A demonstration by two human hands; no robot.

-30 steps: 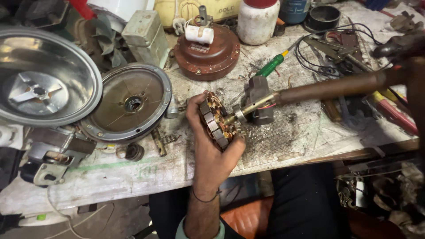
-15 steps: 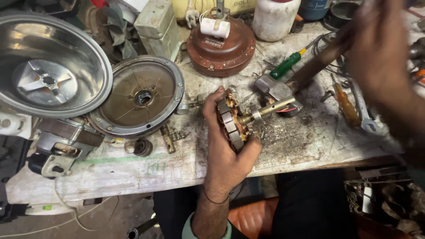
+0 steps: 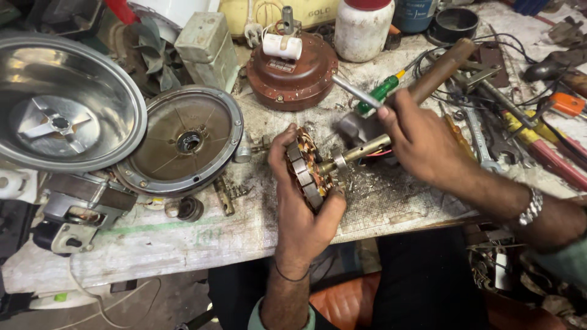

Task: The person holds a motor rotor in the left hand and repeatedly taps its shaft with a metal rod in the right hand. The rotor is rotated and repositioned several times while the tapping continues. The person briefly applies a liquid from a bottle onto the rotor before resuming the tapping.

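Hammer lowered onto the motor shaft

The right hand (image 3: 422, 137), raised out of reach half a second ago, now sits closed around the wooden-handled hammer (image 3: 391, 104), its head just beside the shaft. The left hand (image 3: 306, 208) stays clamped on the wound stator (image 3: 306, 168), held on edge on the worktop (image 3: 244, 226) near the brown motor housing (image 3: 293, 73).

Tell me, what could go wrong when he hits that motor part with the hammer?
The left hand grips the motor core right by its shaft, so a blow that slips might land on the fingers. The right hand holds the hammer over a bench crowded with a screwdriver and wires; the swing might snag them. A hard hit could bend the shaft.
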